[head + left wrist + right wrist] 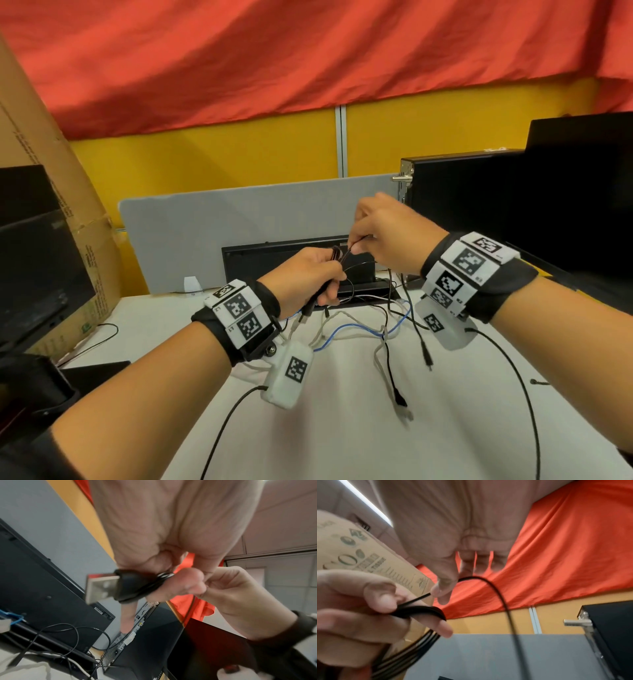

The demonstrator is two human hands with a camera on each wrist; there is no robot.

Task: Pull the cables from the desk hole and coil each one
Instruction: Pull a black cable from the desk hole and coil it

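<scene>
The desk hole cannot be made out behind the hands, the USB plug (102,588) is blurred, and the box (41,192) beside the desk (342,428) is cut off.

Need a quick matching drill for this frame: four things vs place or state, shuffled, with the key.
1. left hand
2. right hand
3. blue cable
4. USB plug

a. lies loose on the desk
b. pinches one black strand
c. sticks out of the coil
d. grips the black coil

Pairs: 1-d, 2-b, 3-a, 4-c
</scene>
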